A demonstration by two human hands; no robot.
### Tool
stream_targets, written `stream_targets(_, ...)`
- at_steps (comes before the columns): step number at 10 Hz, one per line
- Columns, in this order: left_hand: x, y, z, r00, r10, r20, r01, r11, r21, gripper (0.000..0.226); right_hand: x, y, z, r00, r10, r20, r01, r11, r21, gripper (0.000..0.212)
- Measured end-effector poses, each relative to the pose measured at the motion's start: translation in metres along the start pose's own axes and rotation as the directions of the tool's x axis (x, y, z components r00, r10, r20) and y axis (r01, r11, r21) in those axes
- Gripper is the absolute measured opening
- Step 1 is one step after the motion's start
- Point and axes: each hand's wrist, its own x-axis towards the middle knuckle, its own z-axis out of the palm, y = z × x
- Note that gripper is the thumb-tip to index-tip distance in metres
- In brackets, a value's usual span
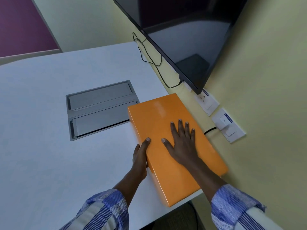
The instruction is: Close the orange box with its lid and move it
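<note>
The orange box (pixel 159 120) lies on the white table (pixel 41 130) at its right edge, with its lid on top covering it. The box's near right corner juts past the table's edge. My right hand (pixel 181 143) rests flat on the lid, palm down, fingers spread. On the box's left long side is my left hand (pixel 141 156), thumb on top of the lid and fingers against the side wall.
A grey metal cable hatch (pixel 99 110) is set into the table just left of the box. A black wall-mounted screen (pixel 191 39) hangs above right, with a black cable (pixel 149 55) trailing down. White wall sockets (pixel 227 125) sit on the yellow wall right of the box.
</note>
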Motion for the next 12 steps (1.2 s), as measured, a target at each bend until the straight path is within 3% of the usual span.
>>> stream_targets(3,0.006,-0.006,0.013,0.996,-0.039,0.077,0.034,0.997,0.071,0.097,0.002,0.015,-0.003,1.0,-0.007,0.003,0.007,0.999,-0.031,0.086)
stream_targets(6,0.012,0.003,0.018,0.985,-0.096,0.141,0.068,0.98,0.188,0.091,0.003,0.025,-0.006,1.0,0.026,-0.008,-0.026,0.999,-0.026,0.085)
stream_targets(8,0.011,0.011,0.011,0.982,-0.074,0.173,0.014,0.944,0.329,0.106,0.003,0.023,-0.009,0.999,0.049,0.006,-0.049,0.999,-0.023,0.086)
stream_targets(9,0.003,0.016,0.003,0.982,-0.059,0.179,-0.006,0.941,0.339,0.13,0.001,0.015,-0.012,0.998,0.065,0.01,-0.065,0.998,-0.013,0.086)
stream_targets(12,-0.024,0.032,-0.055,0.997,0.078,0.001,-0.069,0.872,0.485,0.098,-0.014,-0.07,-0.012,0.999,-0.032,-0.03,0.032,0.999,0.018,0.085)
